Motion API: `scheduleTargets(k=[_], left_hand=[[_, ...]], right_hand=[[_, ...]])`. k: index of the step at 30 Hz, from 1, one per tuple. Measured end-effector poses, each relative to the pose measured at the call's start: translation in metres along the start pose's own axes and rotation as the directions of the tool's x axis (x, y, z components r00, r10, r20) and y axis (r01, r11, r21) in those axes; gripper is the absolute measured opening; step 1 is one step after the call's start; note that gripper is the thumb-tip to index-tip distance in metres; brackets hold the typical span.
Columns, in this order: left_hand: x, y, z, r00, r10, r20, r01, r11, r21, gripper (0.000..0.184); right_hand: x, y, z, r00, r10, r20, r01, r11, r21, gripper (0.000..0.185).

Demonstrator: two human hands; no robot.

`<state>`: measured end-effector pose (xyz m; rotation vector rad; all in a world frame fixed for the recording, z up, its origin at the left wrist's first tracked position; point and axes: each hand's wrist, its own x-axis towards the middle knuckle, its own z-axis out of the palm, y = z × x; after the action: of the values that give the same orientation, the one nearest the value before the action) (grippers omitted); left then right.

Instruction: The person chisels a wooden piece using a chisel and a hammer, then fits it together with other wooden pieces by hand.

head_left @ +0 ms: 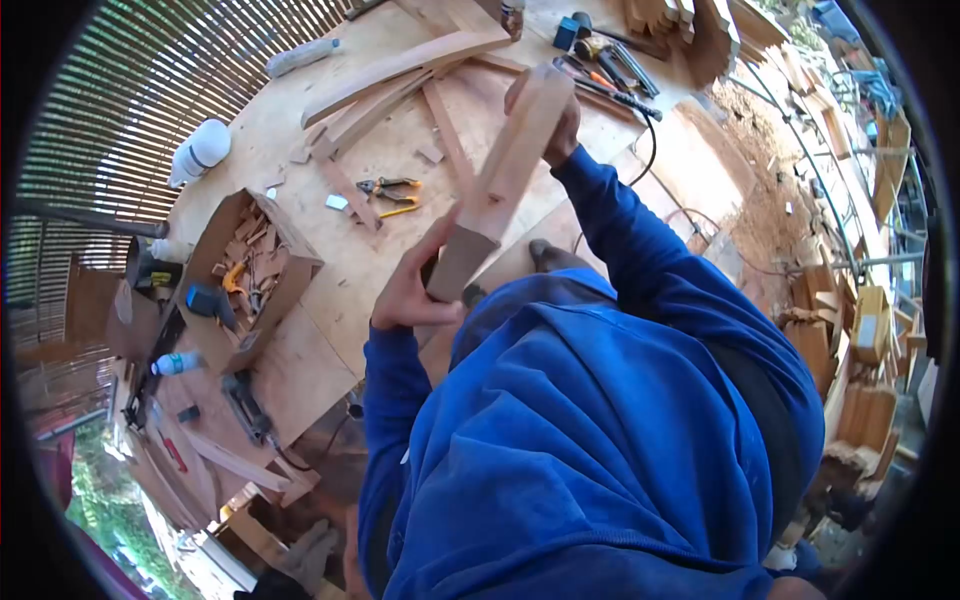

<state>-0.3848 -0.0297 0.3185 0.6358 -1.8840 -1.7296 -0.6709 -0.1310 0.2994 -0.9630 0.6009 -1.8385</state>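
A long squared piece of wood [515, 160] slants across the middle of the view, lifted over the plywood work surface [330, 270]. Around its near end, a darker block-like part [461, 262], my left hand [418, 285] is closed with the thumb along the lower edge. My right hand [564, 125] grips the far end from the right side; some of its fingers are hidden behind the wood. Left of the piece, pliers with yellow-and-black handles [390, 187] lie among offcuts.
A cardboard box [295, 265] of wood scraps stands at left, near a power tool [247, 408] and a bottle [176, 363]. Curved wooden pieces [400, 70] lie at the far side. Hand tools [615, 65] and a black cable [652, 150] are at upper right, sawdust [770, 190] beyond.
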Motion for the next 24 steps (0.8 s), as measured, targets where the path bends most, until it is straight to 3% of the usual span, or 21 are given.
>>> scheduleTargets(k=[1, 3, 4, 5, 6, 7, 9, 10, 11, 12, 13, 14, 15, 17, 18, 19, 20, 21, 22, 23, 24], left_hand=[[0.000, -0.015, -0.012, 0.990, -0.140, 0.027, 0.141, 0.990, -0.028, 0.095], [0.002, -0.054, -0.031, 0.984, -0.177, -0.007, 0.177, 0.983, -0.038, 0.091], [0.007, -0.072, -0.041, 0.981, -0.179, -0.070, 0.174, 0.982, -0.074, 0.086], [0.011, -0.088, -0.048, 0.981, -0.185, -0.059, 0.181, 0.981, -0.063, 0.086], [0.015, -0.102, -0.053, 0.967, -0.251, -0.054, 0.241, 0.960, -0.145, 0.086], [0.021, -0.112, -0.062, 0.950, -0.310, -0.045, 0.293, 0.930, -0.222, 0.085], [0.024, -0.105, -0.074, 0.932, -0.358, 0.049, 0.361, 0.928, -0.095, 0.093], [0.025, -0.084, -0.070, 0.933, -0.356, 0.057, 0.359, 0.929, -0.085, 0.100], [0.031, -0.063, -0.066, 0.931, -0.359, 0.062, 0.363, 0.928, -0.082, 0.106], [0.041, -0.041, -0.064, 0.965, -0.255, 0.056, 0.261, 0.951, -0.168, 0.114], [0.054, -0.018, -0.062, 0.989, -0.146, 0.036, 0.150, 0.956, -0.250, 0.121], [0.071, 0.003, -0.061, 0.997, -0.071, -0.013, 0.065, 0.963, -0.260, 0.131], [0.090, 0.021, -0.058, 0.998, 0.002, -0.069, -0.021, 0.963, -0.267, 0.142], [0.128, 0.053, -0.049, 0.995, 0.048, -0.090, -0.070, 0.962, -0.263, 0.140], [0.140, 0.071, -0.049, 0.995, -0.087, -0.049, 0.081, 0.991, -0.110, 0.135], [0.146, 0.086, -0.051, 0.969, -0.242, -0.040, 0.244, 0.969, 0.043, 0.130], [0.153, 0.098, -0.053, 0.943, -0.327, -0.057, 0.332, 0.933, 0.140, 0.123], [0.159, 0.102, -0.057, 0.908, -0.411, -0.079, 0.418, 0.878, 0.232, 0.117], [0.158, 0.098, -0.062, 0.922, -0.386, -0.008, 0.384, 0.913, 0.136, 0.098], [0.158, 0.098, -0.060, 0.911, -0.404, -0.078, 0.411, 0.904, 0.119, 0.098], [0.160, 0.100, -0.057, 0.898, -0.429, -0.099, 0.438, 0.892, 0.112, 0.098]], right_hand=[[0.012, 0.058, -0.043, 0.870, -0.468, -0.158, 0.302, 0.756, -0.581, 0.037], [0.006, 0.038, -0.043, 0.973, -0.126, -0.194, 0.097, 0.984, -0.149, 0.021], [0.009, 0.040, -0.054, 0.958, -0.286, -0.005, 0.234, 0.795, -0.560, 0.019], [0.009, 0.045, -0.067, 0.915, -0.330, 0.232, 0.363, 0.424, -0.830, 0.019], [0.007, 0.062, -0.062, 0.755, -0.609, 0.242, 0.460, 0.231, -0.857, 0.022], [0.004, 0.066, -0.077, 0.925, -0.366, 0.100, 0.286, 0.500, -0.817, 0.024], [0.000, 0.044, -0.060, 0.992, -0.056, -0.110, -0.026, 0.781, -0.624, 0.023], [0.003, 0.042, -0.063, 0.992, -0.053, -0.118, -0.031, 0.788, -0.615, 0.023], [0.004, 0.041, -0.068, 0.991, 0.097, -0.094, -0.133, 0.818, -0.560, 0.022], [0.006, 0.041, -0.073, 0.967, 0.248, -0.056, -0.242, 0.829, -0.503, 0.022], [0.014, 0.034, -0.080, 0.963, 0.265, -0.054, -0.256, 0.833, -0.490, 0.022], [0.025, 0.021, -0.090, 0.983, 0.184, -0.013, -0.159, 0.809, -0.566, 0.019], [0.033, 0.012, -0.106, 0.993, 0.112, 0.039, -0.063, 0.772, -0.633, 0.018], [0.069, 0.030, -0.183, 0.978, -0.161, 0.132, 0.192, 0.453, -0.870, 0.023], [0.091, 0.047, -0.231, 0.967, -0.191, 0.167, 0.225, 0.341, -0.913, 0.023], [0.113, 0.054, -0.279, 0.983, -0.026, 0.184, 0.185, 0.228, -0.956, 0.023], [0.126, 0.070, -0.327, 0.937, 0.064, 0.345, 0.349, -0.081, -0.934, 0.033], [0.128, 0.062, -0.336, 0.960, -0.029, 0.277, 0.275, -0.054, -0.960, 0.037], [0.138, 0.060, -0.351, 0.970, 0.189, 0.151, 0.184, -0.167, -0.969, 0.034], [0.147, 0.081, -0.400, 0.946, 0.297, 0.132, 0.202, -0.218, -0.955, 0.033], [0.147, 0.096, -0.432, 0.942, 0.268, 0.202, 0.274, -0.269, -0.923, 0.032]])
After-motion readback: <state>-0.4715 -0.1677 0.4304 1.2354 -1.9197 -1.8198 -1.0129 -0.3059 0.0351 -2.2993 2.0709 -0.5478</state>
